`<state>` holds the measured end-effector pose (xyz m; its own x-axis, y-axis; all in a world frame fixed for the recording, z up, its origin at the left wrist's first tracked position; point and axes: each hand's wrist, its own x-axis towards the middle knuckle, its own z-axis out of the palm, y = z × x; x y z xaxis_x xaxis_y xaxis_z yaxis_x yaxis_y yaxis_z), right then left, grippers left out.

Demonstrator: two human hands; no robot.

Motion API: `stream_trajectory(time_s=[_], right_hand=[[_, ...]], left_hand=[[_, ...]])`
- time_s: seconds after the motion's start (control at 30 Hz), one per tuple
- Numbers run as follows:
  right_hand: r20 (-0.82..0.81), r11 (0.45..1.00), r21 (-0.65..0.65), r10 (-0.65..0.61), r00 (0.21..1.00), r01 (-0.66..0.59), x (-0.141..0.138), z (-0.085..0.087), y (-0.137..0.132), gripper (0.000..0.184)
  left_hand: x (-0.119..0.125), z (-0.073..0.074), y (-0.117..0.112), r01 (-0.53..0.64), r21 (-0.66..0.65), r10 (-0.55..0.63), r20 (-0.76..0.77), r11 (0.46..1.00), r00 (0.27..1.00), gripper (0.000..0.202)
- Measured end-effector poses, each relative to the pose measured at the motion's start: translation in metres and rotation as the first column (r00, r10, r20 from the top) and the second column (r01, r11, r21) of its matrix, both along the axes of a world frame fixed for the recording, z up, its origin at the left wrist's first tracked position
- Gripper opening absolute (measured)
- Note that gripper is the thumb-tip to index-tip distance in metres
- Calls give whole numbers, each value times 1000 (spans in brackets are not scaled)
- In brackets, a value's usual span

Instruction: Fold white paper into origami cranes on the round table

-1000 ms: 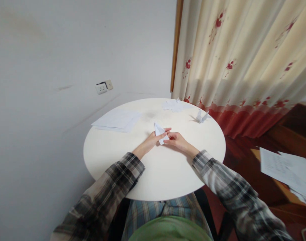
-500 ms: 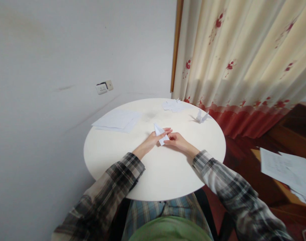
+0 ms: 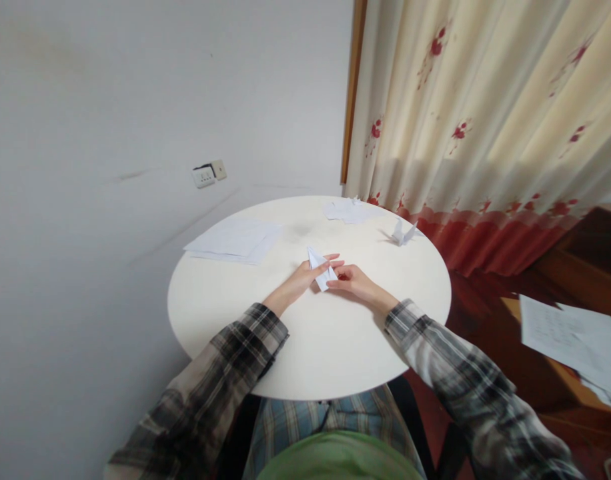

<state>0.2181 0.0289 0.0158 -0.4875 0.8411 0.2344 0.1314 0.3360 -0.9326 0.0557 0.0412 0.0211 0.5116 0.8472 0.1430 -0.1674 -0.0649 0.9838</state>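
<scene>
A small piece of folded white paper (image 3: 316, 258), narrow and pointed at its far end, is held between my two hands over the round table. My left hand (image 3: 302, 277) grips it from the left, thumb across its top and fingers behind it. At its right edge my right hand (image 3: 354, 281) pinches the near part between thumb and fingers. The fingertips of both hands meet close together, and some are hidden behind the paper. A folded paper crane (image 3: 399, 233) stands on the table beyond my right hand.
The round white table (image 3: 325, 360) stands against a wall. On it lie a stack of white sheets (image 3: 233, 240) at the left and loose paper pieces (image 3: 346, 211) at the back. Right of the table, printed papers (image 3: 565, 333) lie on a brown box. A flowered curtain (image 3: 465, 100) hangs behind.
Both hands keep their hold on the folded paper. The left hand's fingers and the paper have shifted very slightly; everything else stays put.
</scene>
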Motion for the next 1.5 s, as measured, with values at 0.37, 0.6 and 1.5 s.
stream_trajectory(time_s=[0.37, 0.6, 1.5], right_hand=[[-8, 1000, -8, 12, 1000, -12, 0, -2, 1, 29], [-20, 999, -17, 32, 999, -33, 1, -2, 0, 28], [67, 998, 3, 59, 996, -59, 1, -12, 9, 23]], left_hand=[[-1, -3, 2, 33, -20, -32, 31, 999, 999, 44], [-2, -5, 7, 15, -20, -15, -10, 1000, 1000, 46], [-4, -2, 7, -51, 478, 263, -388, 877, 883, 38]])
